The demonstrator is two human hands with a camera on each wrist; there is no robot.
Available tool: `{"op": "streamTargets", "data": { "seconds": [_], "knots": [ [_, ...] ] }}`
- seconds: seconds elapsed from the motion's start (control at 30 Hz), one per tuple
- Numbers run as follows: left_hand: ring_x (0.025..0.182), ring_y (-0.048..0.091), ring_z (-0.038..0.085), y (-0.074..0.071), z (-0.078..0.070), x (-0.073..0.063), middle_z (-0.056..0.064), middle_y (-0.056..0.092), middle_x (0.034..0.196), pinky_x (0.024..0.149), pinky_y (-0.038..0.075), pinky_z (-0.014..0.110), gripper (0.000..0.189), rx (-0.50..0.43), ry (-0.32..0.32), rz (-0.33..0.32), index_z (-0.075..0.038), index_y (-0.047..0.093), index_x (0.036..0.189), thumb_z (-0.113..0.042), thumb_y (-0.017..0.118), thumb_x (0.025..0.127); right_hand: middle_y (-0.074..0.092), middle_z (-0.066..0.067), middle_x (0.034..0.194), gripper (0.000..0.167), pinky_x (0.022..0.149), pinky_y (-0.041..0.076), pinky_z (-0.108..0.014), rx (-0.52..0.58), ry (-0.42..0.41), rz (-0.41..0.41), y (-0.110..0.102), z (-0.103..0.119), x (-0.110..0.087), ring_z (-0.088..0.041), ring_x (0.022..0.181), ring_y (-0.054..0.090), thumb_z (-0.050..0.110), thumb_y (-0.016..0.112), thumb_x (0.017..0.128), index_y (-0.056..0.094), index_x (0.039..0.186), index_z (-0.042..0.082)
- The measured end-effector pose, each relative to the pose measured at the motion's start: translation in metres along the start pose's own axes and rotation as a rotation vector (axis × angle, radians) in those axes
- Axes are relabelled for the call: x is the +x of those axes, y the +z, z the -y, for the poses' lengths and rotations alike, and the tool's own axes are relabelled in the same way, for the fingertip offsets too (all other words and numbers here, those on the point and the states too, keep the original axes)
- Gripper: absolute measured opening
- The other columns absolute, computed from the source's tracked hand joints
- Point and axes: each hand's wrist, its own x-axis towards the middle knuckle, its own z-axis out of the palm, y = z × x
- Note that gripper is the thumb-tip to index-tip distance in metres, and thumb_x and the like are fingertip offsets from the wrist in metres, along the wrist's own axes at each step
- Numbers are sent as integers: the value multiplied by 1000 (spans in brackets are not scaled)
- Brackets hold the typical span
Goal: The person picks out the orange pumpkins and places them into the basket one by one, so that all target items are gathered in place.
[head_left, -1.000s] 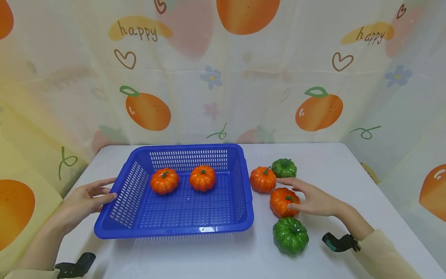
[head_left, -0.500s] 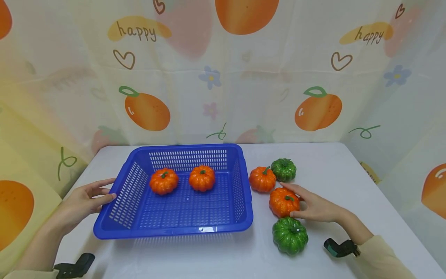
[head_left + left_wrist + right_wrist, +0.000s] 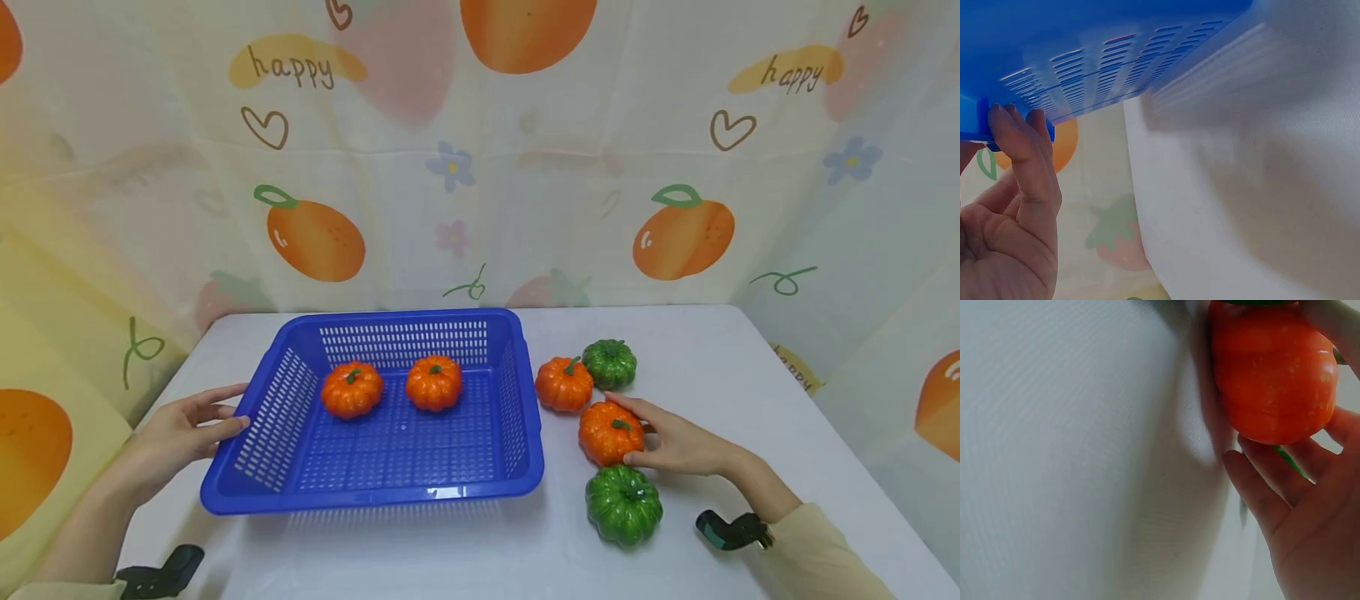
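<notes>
My left hand (image 3: 176, 429) holds the left rim of a blue plastic basket (image 3: 390, 497), thumb on top and fingertips under the edge in the left wrist view. Two orange pumpkins, one at left (image 3: 352, 390) and one at right (image 3: 434, 383), sit inside it. Beyond the basket's right side, my right hand (image 3: 686, 437) grips another orange pumpkin (image 3: 609, 433) with thumb and index finger around it. The right wrist view shows this same pumpkin (image 3: 1275, 375) close up, the other fingers near its side.
A green pumpkin (image 3: 624, 505) lies just in front of the gripped one. Behind it are one more orange pumpkin (image 3: 564, 385) and a second green pumpkin (image 3: 610, 364), close together. A printed curtain (image 3: 555, 183) hangs behind the white table (image 3: 720, 350).
My right hand has come down and slightly toward me, and its thumb and index finger have closed around the orange pumpkin. My left hand has stayed on the basket rim.
</notes>
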Motion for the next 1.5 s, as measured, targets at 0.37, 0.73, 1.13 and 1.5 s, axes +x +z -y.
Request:
{"op": "streamTargets", "data": {
  "seconds": [0.37, 0.73, 1.13, 1.5],
  "knots": [
    [80, 63, 10, -1, 2, 0, 12, 58, 101, 71, 54, 24, 68, -7, 9, 2, 3, 29, 142, -32, 58, 91, 36, -20, 140, 77, 89, 47, -45, 44, 10, 0, 1, 1, 1, -38, 123, 41, 34, 66, 84, 26, 145, 8],
    [80, 63, 10, 0, 2, 0, 10, 58, 100, 70, 54, 24, 68, -6, 12, -2, 3, 28, 142, -32, 58, 91, 39, -19, 138, 77, 87, 49, -40, 52, 11, -14, 1, 1, 2, -37, 120, 44, 33, 69, 82, 28, 143, 8],
    [79, 63, 9, 0, 1, 0, 11, 57, 100, 70, 54, 24, 69, 3, 11, -6, 2, 28, 142, -33, 58, 90, 41, -17, 137, 78, 87, 50, -38, 8, 18, -43, -4, 8, 2, -33, 118, 47, 35, 70, 81, 31, 142, 8],
    [79, 63, 9, 1, 1, 0, 8, 59, 99, 69, 54, 24, 68, -3, 12, 1, 3, 28, 142, -30, 58, 91, 42, -14, 137, 79, 87, 50, -39, -26, 7, -60, -13, 15, 3, -30, 117, 48, 37, 70, 80, 31, 142, 10]
  ]
}}
